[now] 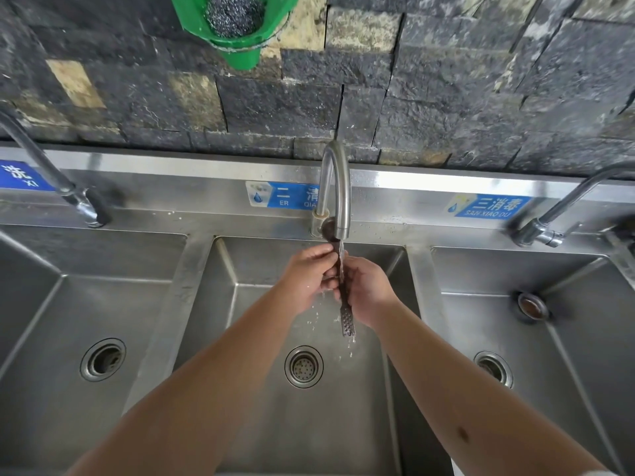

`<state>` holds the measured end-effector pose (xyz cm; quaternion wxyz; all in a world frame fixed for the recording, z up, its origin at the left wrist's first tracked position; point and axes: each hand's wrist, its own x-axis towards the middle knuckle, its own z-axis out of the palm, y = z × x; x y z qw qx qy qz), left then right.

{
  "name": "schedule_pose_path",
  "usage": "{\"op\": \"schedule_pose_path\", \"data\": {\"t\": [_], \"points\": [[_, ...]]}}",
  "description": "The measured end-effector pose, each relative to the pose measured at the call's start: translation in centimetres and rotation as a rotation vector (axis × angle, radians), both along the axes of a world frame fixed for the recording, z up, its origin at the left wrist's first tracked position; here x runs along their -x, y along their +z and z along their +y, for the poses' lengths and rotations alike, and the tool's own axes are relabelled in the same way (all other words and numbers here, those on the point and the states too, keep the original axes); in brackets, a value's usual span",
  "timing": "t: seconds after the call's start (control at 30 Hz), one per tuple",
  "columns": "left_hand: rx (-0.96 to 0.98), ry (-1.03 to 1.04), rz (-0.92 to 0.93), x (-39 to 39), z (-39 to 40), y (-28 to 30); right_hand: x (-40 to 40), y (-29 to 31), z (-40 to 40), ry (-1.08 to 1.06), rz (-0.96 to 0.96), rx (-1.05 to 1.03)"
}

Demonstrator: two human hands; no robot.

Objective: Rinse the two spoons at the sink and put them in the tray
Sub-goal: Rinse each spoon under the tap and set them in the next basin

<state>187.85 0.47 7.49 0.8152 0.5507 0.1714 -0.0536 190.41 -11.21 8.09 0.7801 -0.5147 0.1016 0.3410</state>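
A metal spoon [347, 319] with a dimpled handle end is held upright under the running middle tap [338, 187], its dark bowl [329, 230] up by the spout. My left hand [307, 273] and my right hand [367, 286] both close around its stem over the middle basin [275, 269]. Water runs down the spoon and drips off the handle. Whether a second spoon sits between my hands I cannot tell. No tray shows in this view.
Three steel basins stand side by side, each with a drain; the middle drain [304, 366] lies below my hands. Taps stand at the left [82, 204] and right [543, 230]. A green holder [237, 32] with steel wool hangs on the stone wall.
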Motion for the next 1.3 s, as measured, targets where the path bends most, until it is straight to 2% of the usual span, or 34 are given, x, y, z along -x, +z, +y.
{"op": "schedule_pose_path", "data": {"t": [0.33, 0.47, 0.57, 0.67, 0.8, 0.83, 0.87, 1.0, 1.17, 1.3], "points": [[0.011, 0.236, -0.021, -3.1, 1.4, 2.9, -1.5, 2.8, 0.6, 0.019, 0.020, -0.117], [0.039, 0.235, -0.042, -3.5, 1.9, 4.1, -1.7, 3.1, 0.8, 0.009, 0.020, -0.179], [0.089, 0.244, -0.070, -3.0, 1.7, 4.5, -1.1, 2.8, 0.5, 0.063, -0.075, -0.154], [0.153, 0.255, -0.045, -1.9, 1.0, 3.5, 0.8, 1.6, -0.4, 0.074, -0.232, 0.004], [0.078, 0.166, 0.062, 0.8, -0.9, -0.2, 4.7, -1.2, -1.8, 0.079, -0.484, 0.537], [0.064, 0.156, 0.113, 1.5, -1.4, -1.1, 5.7, -1.9, -2.1, 0.054, -0.458, 0.621], [0.071, 0.148, 0.151, 2.2, -1.9, -2.0, 6.7, -2.4, -2.5, 0.038, -0.388, 0.622], [0.104, 0.090, 0.210, 5.0, -3.2, -4.6, 10.6, -3.2, -3.9, 0.004, -0.044, 0.334], [0.182, -0.007, 0.228, 8.2, -4.4, -5.8, 14.1, -3.9, -6.0, -0.029, 0.129, 0.195], [0.097, -0.023, 0.263, 9.9, -5.0, -6.6, 15.7, -4.6, -7.1, -0.043, 0.186, 0.190]]}}
